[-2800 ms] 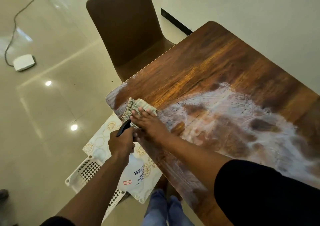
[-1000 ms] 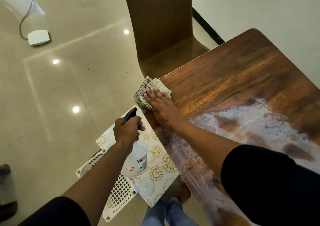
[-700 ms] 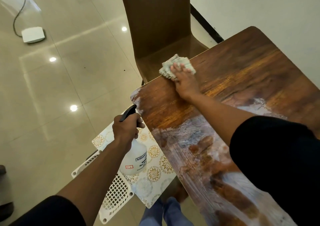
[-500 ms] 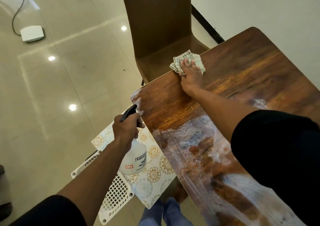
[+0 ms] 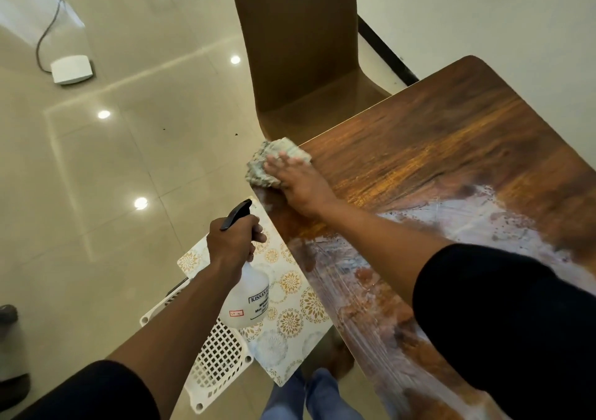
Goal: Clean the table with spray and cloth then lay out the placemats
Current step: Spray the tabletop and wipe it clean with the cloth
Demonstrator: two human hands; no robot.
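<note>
My right hand (image 5: 298, 183) presses flat on the cloth (image 5: 272, 164) at the table (image 5: 451, 149) corner; overshoot drops it. Left hand (image 5: 230, 242) grips the spray bottle (image 5: 246, 294); could bump the edge.

Both arms wear short black sleeves: the left sleeve (image 5: 93, 390) ends above the elbow; the right sleeve (image 5: 503, 323) is wide and loose; forearms and both hands are bare, without rings or watch; blue jeans (image 5: 309, 400) cover the legs below.

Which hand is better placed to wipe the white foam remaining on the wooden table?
Right: the right hand already presses the checked cloth on the table; the left hand holds the spray bottle.
</note>
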